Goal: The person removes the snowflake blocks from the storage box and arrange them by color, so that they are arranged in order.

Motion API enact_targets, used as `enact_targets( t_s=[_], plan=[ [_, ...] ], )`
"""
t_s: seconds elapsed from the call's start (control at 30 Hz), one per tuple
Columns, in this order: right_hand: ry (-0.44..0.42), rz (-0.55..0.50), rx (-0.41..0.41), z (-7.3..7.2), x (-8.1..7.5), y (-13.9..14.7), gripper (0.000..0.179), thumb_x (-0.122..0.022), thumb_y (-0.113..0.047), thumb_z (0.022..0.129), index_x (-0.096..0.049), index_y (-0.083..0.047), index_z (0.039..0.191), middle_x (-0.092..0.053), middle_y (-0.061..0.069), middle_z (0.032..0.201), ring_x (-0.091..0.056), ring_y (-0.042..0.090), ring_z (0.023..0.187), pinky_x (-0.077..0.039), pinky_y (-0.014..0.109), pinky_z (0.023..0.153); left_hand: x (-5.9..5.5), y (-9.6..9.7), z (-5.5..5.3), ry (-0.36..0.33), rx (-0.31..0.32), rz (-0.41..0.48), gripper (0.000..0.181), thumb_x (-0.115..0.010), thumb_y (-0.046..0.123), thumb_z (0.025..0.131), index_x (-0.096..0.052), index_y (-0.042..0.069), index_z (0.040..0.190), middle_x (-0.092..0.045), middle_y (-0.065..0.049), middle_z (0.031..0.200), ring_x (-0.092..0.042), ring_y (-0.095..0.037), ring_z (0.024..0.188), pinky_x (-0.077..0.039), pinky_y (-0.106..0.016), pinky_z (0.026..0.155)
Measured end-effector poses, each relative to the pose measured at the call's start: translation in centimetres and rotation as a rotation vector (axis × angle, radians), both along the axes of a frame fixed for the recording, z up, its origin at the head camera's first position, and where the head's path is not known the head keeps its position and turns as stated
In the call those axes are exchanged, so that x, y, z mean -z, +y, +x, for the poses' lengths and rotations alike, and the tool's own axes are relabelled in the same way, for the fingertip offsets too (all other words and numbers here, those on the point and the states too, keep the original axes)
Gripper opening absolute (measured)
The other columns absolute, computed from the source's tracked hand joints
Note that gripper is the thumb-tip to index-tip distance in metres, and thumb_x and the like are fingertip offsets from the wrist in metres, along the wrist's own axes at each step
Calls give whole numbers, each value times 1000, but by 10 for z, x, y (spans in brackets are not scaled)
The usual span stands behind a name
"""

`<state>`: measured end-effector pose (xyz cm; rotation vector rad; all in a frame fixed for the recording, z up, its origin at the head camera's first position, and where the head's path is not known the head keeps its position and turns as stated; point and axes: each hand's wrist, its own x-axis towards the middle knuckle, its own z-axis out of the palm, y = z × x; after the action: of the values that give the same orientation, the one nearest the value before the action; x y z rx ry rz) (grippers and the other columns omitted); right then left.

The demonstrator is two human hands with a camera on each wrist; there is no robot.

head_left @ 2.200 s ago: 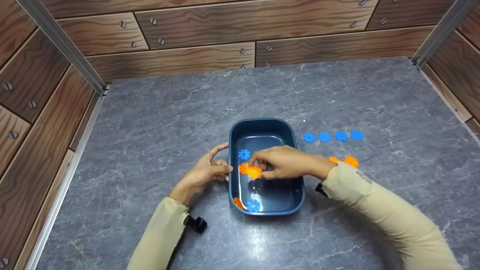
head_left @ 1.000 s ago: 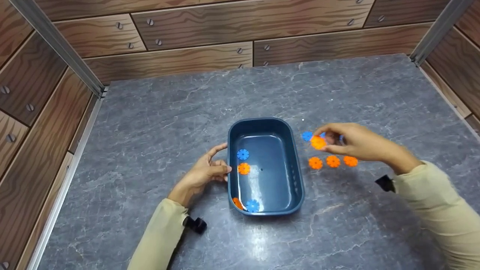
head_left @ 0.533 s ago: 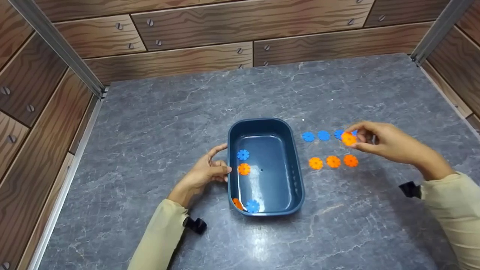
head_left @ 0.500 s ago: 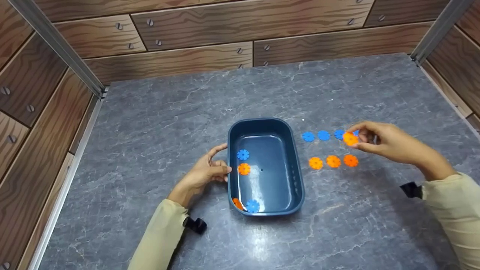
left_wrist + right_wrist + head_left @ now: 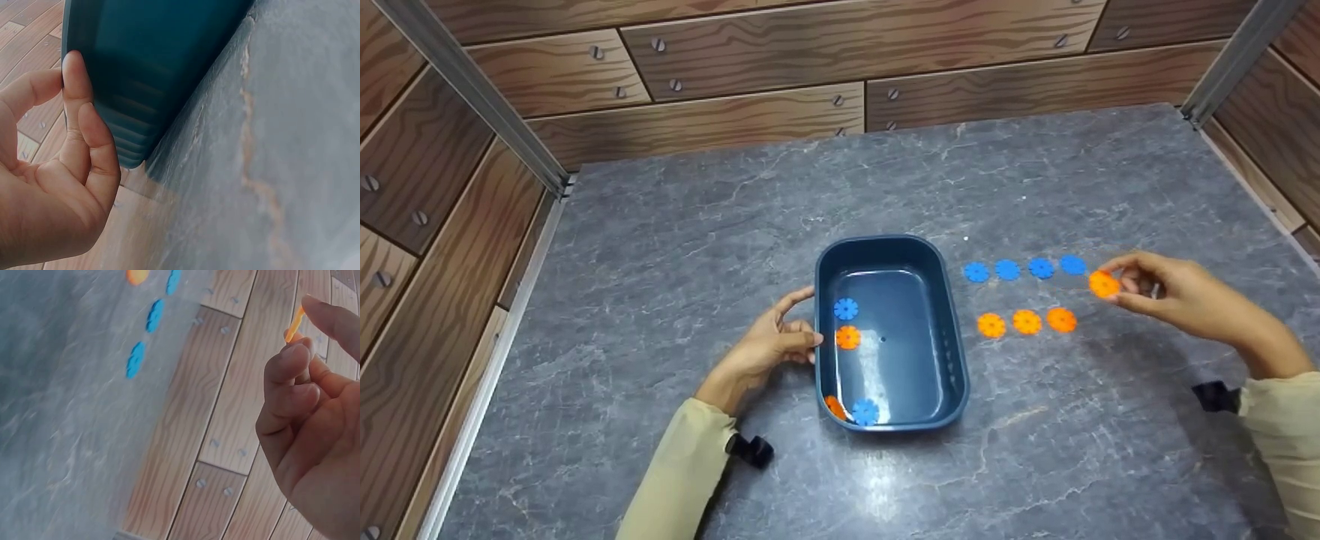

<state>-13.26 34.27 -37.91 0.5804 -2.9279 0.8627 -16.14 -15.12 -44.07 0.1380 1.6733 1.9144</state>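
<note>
My right hand (image 5: 1192, 300) pinches an orange notched disc (image 5: 1104, 284) between thumb and fingertips, above the table and to the right of the loose discs. Edge-on in the right wrist view, the same orange disc (image 5: 295, 324) shows between thumb and finger. With thumb and fingers, my left hand (image 5: 769, 341) holds the left rim of a dark blue rectangular tub (image 5: 956, 360). In the left wrist view its fingers (image 5: 76, 76) lie against the tub's outer wall (image 5: 146, 62). Inside the tub are a blue disc (image 5: 846, 309), an orange disc (image 5: 848, 337) and two more in the near left corner.
To the tub's right, several blue discs (image 5: 1008, 270) lie in a row on the grey marbled table (image 5: 697, 225). Nearer me is a row of orange discs (image 5: 1027, 322). Wood-patterned walls (image 5: 750, 60) enclose the table at the back and sides.
My right hand has lifted an orange disc out of the tub and carried it right, past the end of the blue row. The left hand and the tub have stayed put.
</note>
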Motion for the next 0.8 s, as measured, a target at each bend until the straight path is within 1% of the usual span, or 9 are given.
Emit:
enact_targets(
  t_s=[0.1,0.17,0.33,0.6,0.8],
  plan=[
    [-33,31,31,2,4,7,28,-68,-3,87,-62,-3,114,-49,-7,78,-41,0,63,-36,19,50,0,0,1,-1,0,-1,78,-61,-4,84,-25,14,151,-61,2,68,-60,-12,56,-53,-25,61],
    [-40,43,42,2,8,10,27,-68,-4,87,-62,-3,114,-49,-6,78,-42,0,63,-35,20,51,-1,0,1,1,0,1,78,-61,-4,85,-25,14,151,-61,2,68,-60,-12,56,-53,-25,61],
    [-40,58,26,0,17,14,28,-68,-1,85,-63,-1,112,-51,-7,77,-44,-1,64,-38,19,52,0,-1,1,5,3,0,78,-61,-4,85,-24,13,151,-62,2,69,-61,-12,57,-54,-25,61],
    [-96,108,14,-2,27,21,29,-69,-4,85,-62,1,113,-54,-3,78,-43,-3,64,-39,21,52,1,0,1,17,8,-7,78,-61,-2,84,-24,14,151,-62,2,69,-60,-13,58,-53,-25,62],
    [-199,142,39,-5,32,26,29,-69,-6,85,-63,-1,113,-56,1,82,-43,-1,65,-40,21,55,1,0,1,18,14,-1,78,-61,-3,85,-23,13,151,-62,2,69,-61,-12,58,-53,-24,61]
  ],
)
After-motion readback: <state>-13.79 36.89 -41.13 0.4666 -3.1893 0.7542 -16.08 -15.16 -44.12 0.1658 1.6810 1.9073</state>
